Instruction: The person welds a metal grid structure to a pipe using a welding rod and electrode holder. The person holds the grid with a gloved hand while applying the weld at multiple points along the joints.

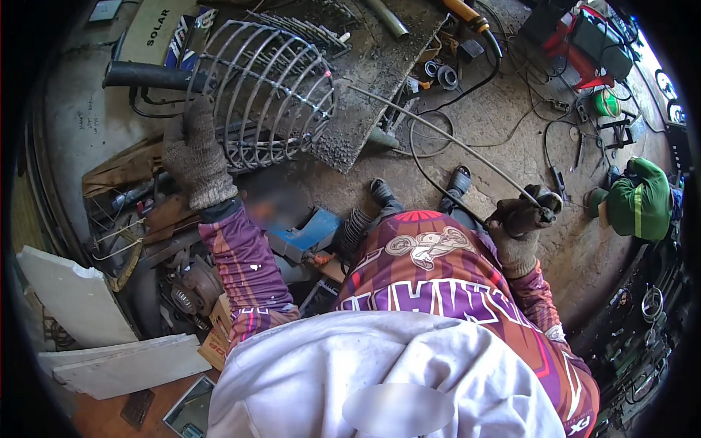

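A curved cage of welded metal rods [274, 86] rests on the work surface, with a small pinkish-red glowing spot near its right end. My left hand [198, 150], in a grey knit glove, is closed at the cage's left edge; some of its fingers are hidden. My gloved right hand [515, 237] grips a dark welding electrode holder [540, 204]. A long thin welding electrode [445, 136] reaches from it up and left, its tip a short way from the cage's right end.
A dark pipe [150, 76] lies by the cage's left edge. Loose rods and grit cover the metal plate [365, 120]. An orange-handled power tool [467, 13] lies beyond, and cables [496, 142] cross the floor. A person in green [639, 201] crouches at right. Scrap and a blue box [310, 230] lie below.
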A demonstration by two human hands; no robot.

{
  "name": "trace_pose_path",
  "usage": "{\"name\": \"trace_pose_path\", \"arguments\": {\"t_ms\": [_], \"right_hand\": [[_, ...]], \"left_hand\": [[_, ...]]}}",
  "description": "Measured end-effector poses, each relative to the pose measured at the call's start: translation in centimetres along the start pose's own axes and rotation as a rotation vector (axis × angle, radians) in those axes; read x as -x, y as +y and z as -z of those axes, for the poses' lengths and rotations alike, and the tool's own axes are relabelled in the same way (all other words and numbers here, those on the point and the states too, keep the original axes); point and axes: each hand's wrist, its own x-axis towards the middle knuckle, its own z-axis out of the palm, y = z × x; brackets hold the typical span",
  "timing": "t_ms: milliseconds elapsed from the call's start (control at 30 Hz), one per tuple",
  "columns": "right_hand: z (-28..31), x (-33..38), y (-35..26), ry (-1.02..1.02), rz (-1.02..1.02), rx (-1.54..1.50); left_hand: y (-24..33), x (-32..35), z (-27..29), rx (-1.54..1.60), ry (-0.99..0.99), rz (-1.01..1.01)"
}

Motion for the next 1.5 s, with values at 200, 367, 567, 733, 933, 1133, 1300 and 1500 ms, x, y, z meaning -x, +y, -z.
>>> {"name": "trace_pose_path", "arguments": {"t_ms": [200,367,567,733,933,1133,1300,1500], "right_hand": [[0.2,-0.7,0.6,-0.049,-0.001,0.020],[0.4,-1.0,0.7,-0.074,0.009,0.053],[0.1,-1.0,0.3,-0.039,-0.027,0.055],[-0.1,-1.1,0.1,-0.029,0.014,0.085],[-0.1,-1.1,-0.3,-0.051,-0.018,0.026],[-0.3,-1.4,-1.8,-0.074,0.083,0.217],[0.3,-1.2,0.5,-0.128,-0.021,-0.309],[0.0,-0.6,0.5,0.054,0.053,-0.145]], "left_hand": [[-0.8,0.1,0.3,-0.134,0.040,0.008],[-0.4,0.1,0.3,-0.122,0.036,0.006],[-1.1,0.2,0.3,-0.097,0.033,0.001],[-1.9,0.2,0.1,-0.099,0.040,-0.015],[-3.2,-1.2,1.2,0.456,-0.088,0.294],[-2.9,0.3,1.0,-0.271,-0.012,-0.143],[-6.4,-1.0,2.6,-0.584,-0.073,-0.281],[-8.4,-2.2,2.6,-0.616,-0.110,-0.318]]}}
